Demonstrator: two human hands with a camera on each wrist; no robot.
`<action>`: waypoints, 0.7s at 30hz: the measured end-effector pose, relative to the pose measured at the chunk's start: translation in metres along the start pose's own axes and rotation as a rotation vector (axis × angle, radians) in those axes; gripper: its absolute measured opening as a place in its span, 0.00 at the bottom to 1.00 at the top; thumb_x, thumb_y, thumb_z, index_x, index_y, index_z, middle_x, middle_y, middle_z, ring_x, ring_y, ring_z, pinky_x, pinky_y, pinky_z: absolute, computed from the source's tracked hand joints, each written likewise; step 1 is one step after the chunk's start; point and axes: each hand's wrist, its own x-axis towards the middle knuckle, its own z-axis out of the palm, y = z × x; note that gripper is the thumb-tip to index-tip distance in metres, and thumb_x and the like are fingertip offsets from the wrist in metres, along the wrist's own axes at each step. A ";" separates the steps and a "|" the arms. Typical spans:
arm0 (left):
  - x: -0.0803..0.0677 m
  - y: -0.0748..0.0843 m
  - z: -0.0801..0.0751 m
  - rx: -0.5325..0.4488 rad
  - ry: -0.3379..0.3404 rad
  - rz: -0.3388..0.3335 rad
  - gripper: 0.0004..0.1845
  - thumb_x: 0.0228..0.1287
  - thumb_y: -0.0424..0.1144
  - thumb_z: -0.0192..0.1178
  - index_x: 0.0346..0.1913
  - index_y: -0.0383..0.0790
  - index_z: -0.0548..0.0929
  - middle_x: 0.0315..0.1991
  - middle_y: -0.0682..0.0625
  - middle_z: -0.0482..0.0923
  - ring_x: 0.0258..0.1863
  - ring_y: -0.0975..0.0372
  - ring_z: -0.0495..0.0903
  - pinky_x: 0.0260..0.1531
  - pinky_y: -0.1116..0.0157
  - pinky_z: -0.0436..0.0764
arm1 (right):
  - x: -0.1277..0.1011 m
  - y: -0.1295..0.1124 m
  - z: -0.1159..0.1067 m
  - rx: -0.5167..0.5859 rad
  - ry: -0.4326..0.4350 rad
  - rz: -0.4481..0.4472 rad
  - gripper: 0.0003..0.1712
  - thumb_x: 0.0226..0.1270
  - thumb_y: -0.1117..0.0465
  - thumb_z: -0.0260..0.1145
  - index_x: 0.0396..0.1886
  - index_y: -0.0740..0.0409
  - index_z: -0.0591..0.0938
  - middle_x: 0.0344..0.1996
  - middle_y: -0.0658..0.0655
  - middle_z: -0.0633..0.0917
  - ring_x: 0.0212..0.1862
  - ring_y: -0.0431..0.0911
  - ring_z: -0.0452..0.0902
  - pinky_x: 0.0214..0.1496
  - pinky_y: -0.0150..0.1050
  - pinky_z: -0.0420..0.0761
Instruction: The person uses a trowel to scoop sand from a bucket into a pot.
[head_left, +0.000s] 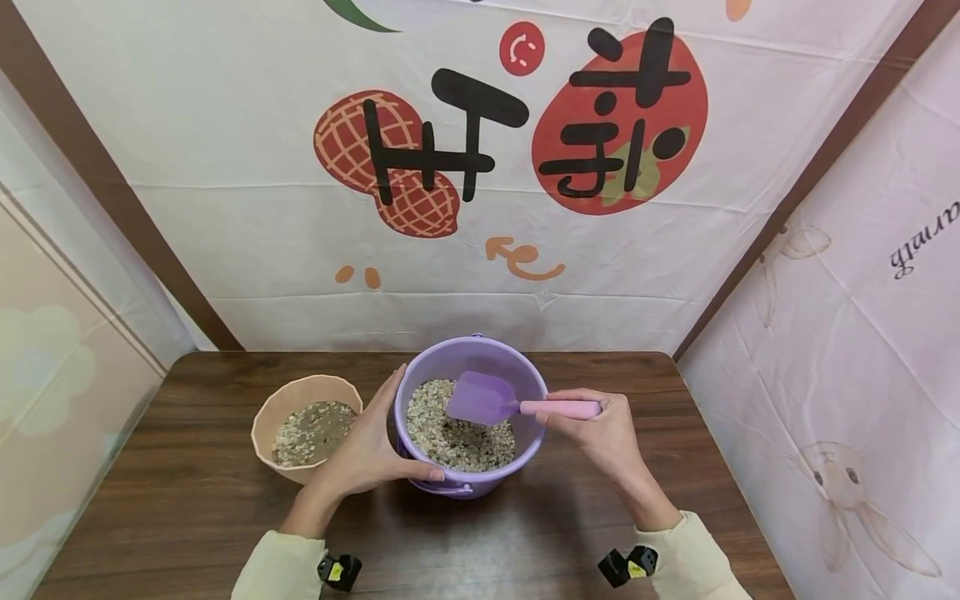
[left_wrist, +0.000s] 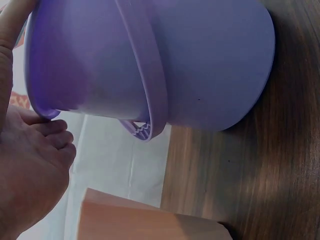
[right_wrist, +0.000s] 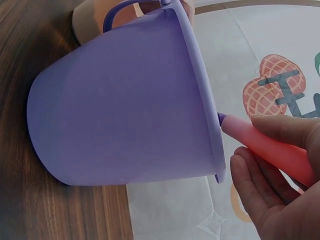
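Observation:
A purple bucket (head_left: 470, 479) stands on the table, partly filled with pale gravel (head_left: 442, 429). My left hand (head_left: 367, 446) grips its left rim, thumb at the front and fingers toward the back. In my right hand (head_left: 596, 425) is a toy shovel with a pink handle (head_left: 558, 408) and a purple blade (head_left: 480, 397). The blade lies over the gravel inside the bucket. From the right wrist view, the pink handle (right_wrist: 260, 142) sticks out past the rim, between thumb and fingers. The bucket's handle (left_wrist: 150, 75) hangs down along its side in the left wrist view.
Left of the bucket, close to my left hand, is a peach bowl (head_left: 288, 396) holding gravel and murky, grey-brown contents. The brown wooden table (head_left: 187, 500) ends at a printed cloth wall (head_left: 480, 317) behind. More cloth panels stand at the left and right.

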 end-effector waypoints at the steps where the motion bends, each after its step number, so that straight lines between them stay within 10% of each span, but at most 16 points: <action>1: 0.000 0.000 0.000 -0.003 0.000 -0.002 0.80 0.25 0.58 0.88 0.82 0.41 0.47 0.80 0.39 0.49 0.76 0.46 0.53 0.72 0.40 0.56 | 0.000 0.000 0.000 -0.004 -0.001 0.001 0.22 0.49 0.62 0.85 0.43 0.69 0.89 0.35 0.58 0.91 0.38 0.52 0.89 0.40 0.40 0.87; 21: 0.000 0.000 0.000 -0.020 0.000 -0.017 0.79 0.26 0.58 0.88 0.82 0.44 0.48 0.79 0.43 0.53 0.74 0.49 0.59 0.71 0.41 0.58 | 0.011 -0.016 0.002 -0.482 -0.192 -0.141 0.10 0.52 0.58 0.83 0.32 0.35 0.93 0.29 0.34 0.89 0.39 0.34 0.86 0.41 0.35 0.82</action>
